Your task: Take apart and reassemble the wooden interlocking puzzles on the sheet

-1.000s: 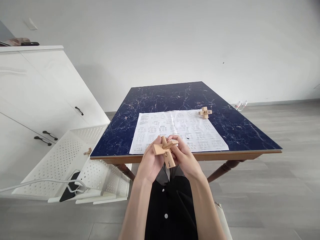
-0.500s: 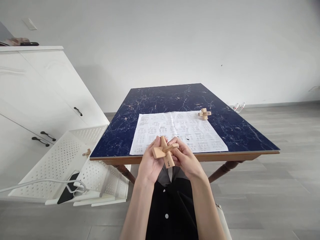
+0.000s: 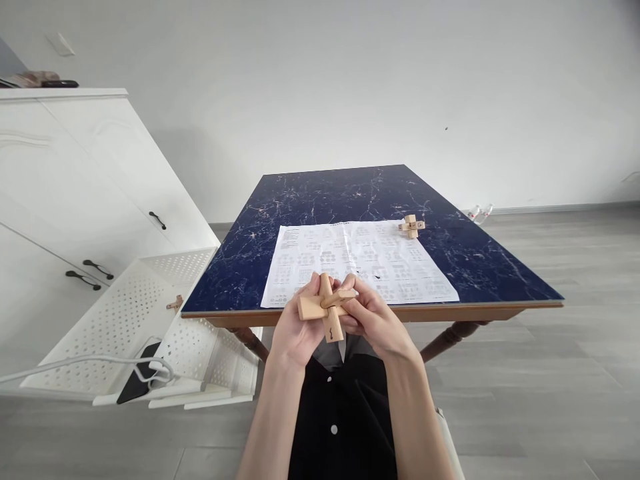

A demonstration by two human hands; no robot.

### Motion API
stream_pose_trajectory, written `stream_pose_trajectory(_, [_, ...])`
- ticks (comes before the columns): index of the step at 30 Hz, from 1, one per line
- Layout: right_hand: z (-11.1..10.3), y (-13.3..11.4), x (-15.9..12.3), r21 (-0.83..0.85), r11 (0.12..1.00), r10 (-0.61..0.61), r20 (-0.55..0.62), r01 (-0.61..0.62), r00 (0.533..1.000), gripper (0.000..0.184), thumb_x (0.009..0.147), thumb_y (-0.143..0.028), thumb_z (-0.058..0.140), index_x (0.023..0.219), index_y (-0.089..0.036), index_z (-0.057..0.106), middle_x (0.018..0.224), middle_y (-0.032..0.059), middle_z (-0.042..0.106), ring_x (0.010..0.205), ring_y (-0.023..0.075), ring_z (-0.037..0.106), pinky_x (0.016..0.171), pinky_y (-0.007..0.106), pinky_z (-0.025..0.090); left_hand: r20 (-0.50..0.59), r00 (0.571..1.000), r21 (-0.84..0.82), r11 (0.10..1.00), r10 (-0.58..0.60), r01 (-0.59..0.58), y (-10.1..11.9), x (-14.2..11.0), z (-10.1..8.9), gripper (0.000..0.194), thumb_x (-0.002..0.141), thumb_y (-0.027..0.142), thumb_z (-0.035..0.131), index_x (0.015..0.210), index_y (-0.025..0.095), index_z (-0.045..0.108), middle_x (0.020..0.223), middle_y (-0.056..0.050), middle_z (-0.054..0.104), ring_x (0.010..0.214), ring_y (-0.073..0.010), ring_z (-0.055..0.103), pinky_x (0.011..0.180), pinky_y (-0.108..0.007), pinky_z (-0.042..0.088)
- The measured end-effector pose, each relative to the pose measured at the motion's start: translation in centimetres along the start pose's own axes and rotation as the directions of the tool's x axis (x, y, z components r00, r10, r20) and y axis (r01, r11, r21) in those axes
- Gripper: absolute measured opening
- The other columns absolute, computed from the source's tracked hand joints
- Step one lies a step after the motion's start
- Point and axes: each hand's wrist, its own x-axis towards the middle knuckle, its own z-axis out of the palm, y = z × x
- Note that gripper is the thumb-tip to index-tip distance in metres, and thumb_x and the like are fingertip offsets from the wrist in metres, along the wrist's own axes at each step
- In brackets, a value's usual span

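Observation:
Between my two hands, above the table's front edge, is a wooden interlocking puzzle (image 3: 333, 327) of crossed bars, with a black squiggle marked on the bar end facing me. My left hand (image 3: 299, 330) is closed around its left side, the thumb up along the back. Fingers of my right hand (image 3: 373, 317) pinch the slimmer bar that points right; some of its fingertips are hidden behind the wood. Just beyond my hands lies a creased white printed sheet (image 3: 295, 257) with rows of small diagrams. Another wooden cross puzzle (image 3: 411, 227) rests at the sheet's far right corner.
The dark blue marbled table (image 3: 330, 193) has a wooden edge. At left, a white perforated basket (image 3: 105, 327) holds a small wooden piece (image 3: 175, 304) and a black phone-like slab (image 3: 140, 377); a white cable (image 3: 90, 361) crosses it. Behind stands a white cabinet (image 3: 75, 173).
The puzzle has turned slightly in my hands, its marked end swinging a little left and down. My hands keep their hold, and the view has shifted slightly.

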Motion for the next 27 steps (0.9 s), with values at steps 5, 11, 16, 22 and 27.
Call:
stream_pose_trajectory(5, [0.0,-0.4,-0.2,-0.074,0.997,-0.025,0.010,0.026,1.000,0.032,0.104,-0.050,0.072,0.095,-0.025,0.053,0.061,-0.0099,0.038,0.056,0.0094,0.023,0.051,0.025,0.016,0.018,1.000,-0.003,1.000,0.020,-0.020,-0.2,0.0,0.1,0.039,0.114,0.022,0.049,0.087,0.008,0.075,0.088,-0.008,0.071,0.079,-0.0149,0.075,0.075,-0.025,0.063])
stream_pose_trajectory(11, [0.2,-0.6,-0.3,-0.078,0.997,-0.022,-0.002,0.022,1.000,0.033,0.104,-0.050,0.071,0.093,-0.026,0.051,0.062,-0.0097,0.037,0.055,0.0096,0.023,0.052,0.025,0.016,0.020,1.000,0.021,1.000,0.018,-0.018,-0.2,-0.1,0.3,0.030,0.109,0.025,0.060,0.087,0.010,0.074,0.089,-0.007,0.071,0.076,-0.0145,0.074,0.074,-0.025,0.063])
stream_pose_trajectory(16, [0.5,-0.3,-0.2,-0.065,0.998,-0.027,-0.016,0.026,1.000,0.033,0.102,-0.053,0.072,0.096,-0.027,0.052,0.058,-0.0109,0.037,0.052,0.0092,0.020,0.050,0.025,0.016,0.058,0.998,0.046,0.999,0.020,-0.023,0.0,-0.3,0.0,0.027,0.108,0.028,0.065,0.091,0.010,0.075,0.091,-0.007,0.072,0.080,-0.0149,0.074,0.077,-0.025,0.063])
stream_pose_trajectory(22, [0.6,0.1,-0.1,-0.047,0.999,-0.025,-0.024,0.024,0.999,0.035,0.102,-0.056,0.070,0.096,-0.026,0.055,0.056,-0.0099,0.041,0.049,0.0088,0.023,0.049,0.025,0.018,0.086,0.996,0.052,0.999,0.007,-0.012,0.4,-0.3,-0.3,0.025,0.105,0.033,0.071,0.091,0.013,0.075,0.092,-0.005,0.072,0.082,-0.0158,0.074,0.081,-0.027,0.063])
stream_pose_trajectory(27, [0.3,0.7,0.0,0.005,0.999,-0.033,-0.175,0.034,0.984,0.034,0.100,-0.057,0.072,0.097,-0.024,0.061,0.057,-0.0084,0.044,0.047,0.0082,0.027,0.047,0.024,0.023,0.077,0.997,0.114,0.993,0.027,-0.036,0.4,-0.1,-0.5,0.022,0.106,0.031,0.068,0.096,0.014,0.079,0.101,-0.008,0.075,0.091,-0.0192,0.075,0.085,-0.031,0.062])
